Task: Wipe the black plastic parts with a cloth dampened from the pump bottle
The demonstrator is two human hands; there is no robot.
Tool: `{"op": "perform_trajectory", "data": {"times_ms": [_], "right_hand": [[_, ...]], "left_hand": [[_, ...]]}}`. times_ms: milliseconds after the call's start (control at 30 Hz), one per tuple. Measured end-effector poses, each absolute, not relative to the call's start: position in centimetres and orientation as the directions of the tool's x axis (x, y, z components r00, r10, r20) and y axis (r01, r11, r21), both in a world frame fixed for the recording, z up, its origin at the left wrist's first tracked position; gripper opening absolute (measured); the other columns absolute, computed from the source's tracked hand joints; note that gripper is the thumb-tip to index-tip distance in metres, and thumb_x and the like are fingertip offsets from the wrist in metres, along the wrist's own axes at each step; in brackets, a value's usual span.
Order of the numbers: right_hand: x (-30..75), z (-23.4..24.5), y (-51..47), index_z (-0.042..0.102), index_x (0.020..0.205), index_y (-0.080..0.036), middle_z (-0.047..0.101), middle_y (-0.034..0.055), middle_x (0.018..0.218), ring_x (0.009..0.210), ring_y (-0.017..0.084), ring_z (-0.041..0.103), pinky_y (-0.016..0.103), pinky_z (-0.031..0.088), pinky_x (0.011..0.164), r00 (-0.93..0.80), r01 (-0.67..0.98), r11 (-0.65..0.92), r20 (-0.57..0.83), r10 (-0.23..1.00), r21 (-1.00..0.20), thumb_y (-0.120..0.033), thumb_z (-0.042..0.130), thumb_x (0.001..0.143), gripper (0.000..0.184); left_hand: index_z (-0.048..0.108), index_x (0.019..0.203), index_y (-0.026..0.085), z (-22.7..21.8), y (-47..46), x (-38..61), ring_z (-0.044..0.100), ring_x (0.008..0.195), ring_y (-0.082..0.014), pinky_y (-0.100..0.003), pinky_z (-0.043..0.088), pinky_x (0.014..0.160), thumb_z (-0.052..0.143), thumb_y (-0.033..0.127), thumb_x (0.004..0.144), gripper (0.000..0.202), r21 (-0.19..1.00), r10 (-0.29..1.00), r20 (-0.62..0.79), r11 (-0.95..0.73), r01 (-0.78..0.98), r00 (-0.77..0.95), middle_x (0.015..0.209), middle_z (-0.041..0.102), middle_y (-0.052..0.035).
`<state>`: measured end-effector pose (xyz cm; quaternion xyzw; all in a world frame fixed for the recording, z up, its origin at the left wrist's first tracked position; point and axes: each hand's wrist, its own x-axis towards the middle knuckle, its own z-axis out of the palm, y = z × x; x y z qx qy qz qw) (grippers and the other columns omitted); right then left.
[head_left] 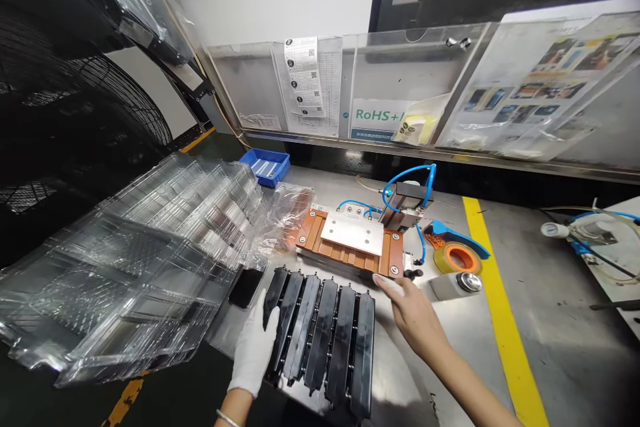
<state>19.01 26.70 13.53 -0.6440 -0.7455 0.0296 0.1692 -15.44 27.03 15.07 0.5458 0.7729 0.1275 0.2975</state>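
My left hand (pixel 254 349), in a white glove, rests flat against the left side of a row of several long black parts (pixel 323 338) standing side by side on the bench. My right hand (pixel 409 310) is bare, with a white cot on one fingertip. It hovers flat over the bench by the far right corner of the black parts, just in front of a brown fixture with a white plate (pixel 353 238). Neither hand grips anything.
A stack of clear plastic trays (pixel 135 267) fills the left. A dark phone (pixel 246 287) lies by it. Behind the fixture are blue air hoses (pixel 405 177), a tape dispenser (pixel 457 255), a blue bin (pixel 265 165). A yellow line (pixel 500 307) crosses the bench.
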Motion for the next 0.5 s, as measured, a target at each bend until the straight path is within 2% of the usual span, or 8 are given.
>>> {"op": "perform_trajectory", "data": {"times_ms": [133, 200, 267, 367, 500], "right_hand": [[24.8, 14.4, 24.6, 0.060, 0.133, -0.022, 0.054, 0.0129, 0.101, 0.088, 0.026, 0.061, 0.039, 0.054, 0.076, 0.141, 0.967, -0.068, 0.293, 0.946, -0.245, -0.018, 0.032, 0.095, 0.048], [27.7, 14.7, 23.5, 0.062, 0.130, -0.019, 0.052, 0.0133, 0.097, 0.085, 0.028, 0.060, 0.041, 0.054, 0.072, 0.274, 0.956, -0.219, 0.318, 0.908, -0.196, -0.022, 0.030, 0.095, 0.047], [29.8, 14.8, 22.6, 0.065, 0.127, -0.020, 0.052, 0.0120, 0.093, 0.080, 0.027, 0.060, 0.040, 0.054, 0.068, 0.359, 0.933, -0.333, 0.319, 0.877, -0.136, -0.022, 0.031, 0.095, 0.047], [31.2, 14.4, 22.1, 0.067, 0.125, -0.028, 0.054, 0.0106, 0.093, 0.076, 0.025, 0.060, 0.038, 0.052, 0.066, 0.398, 0.915, -0.399, 0.282, 0.873, -0.057, -0.020, 0.033, 0.095, 0.047], [31.2, 14.0, 22.4, 0.064, 0.129, -0.030, 0.056, 0.0113, 0.093, 0.078, 0.026, 0.061, 0.038, 0.050, 0.068, 0.361, 0.930, -0.366, 0.219, 0.906, -0.015, -0.017, 0.034, 0.093, 0.048]], "left_hand": [[0.031, 0.151, 0.021, 15.1, 27.3, -15.6, 0.039, 0.141, -0.0299, -0.048, 0.031, 0.116, 0.031, 0.052, 0.096, 0.063, 0.528, 0.918, -0.330, 0.372, 0.764, -0.218, 0.152, 0.044, -0.0116], [0.030, 0.151, 0.020, 15.1, 27.5, -15.7, 0.039, 0.141, -0.0301, -0.048, 0.031, 0.116, 0.029, 0.052, 0.096, 0.064, 0.533, 0.918, -0.337, 0.370, 0.761, -0.210, 0.153, 0.043, -0.0117], [0.030, 0.151, 0.022, 15.3, 27.8, -15.7, 0.040, 0.140, -0.0310, -0.049, 0.031, 0.116, 0.027, 0.054, 0.096, 0.064, 0.524, 0.905, -0.364, 0.394, 0.755, -0.219, 0.153, 0.043, -0.0109], [0.029, 0.152, 0.024, 15.7, 28.0, -15.5, 0.040, 0.140, -0.0328, -0.051, 0.030, 0.115, 0.025, 0.058, 0.095, 0.066, 0.507, 0.882, -0.407, 0.436, 0.744, -0.239, 0.154, 0.042, -0.0094], [0.028, 0.152, 0.022, 16.2, 27.7, -15.2, 0.036, 0.142, -0.0333, -0.052, 0.027, 0.117, 0.028, 0.055, 0.095, 0.065, 0.542, 0.892, -0.399, 0.416, 0.730, -0.212, 0.155, 0.039, -0.0113]]}}
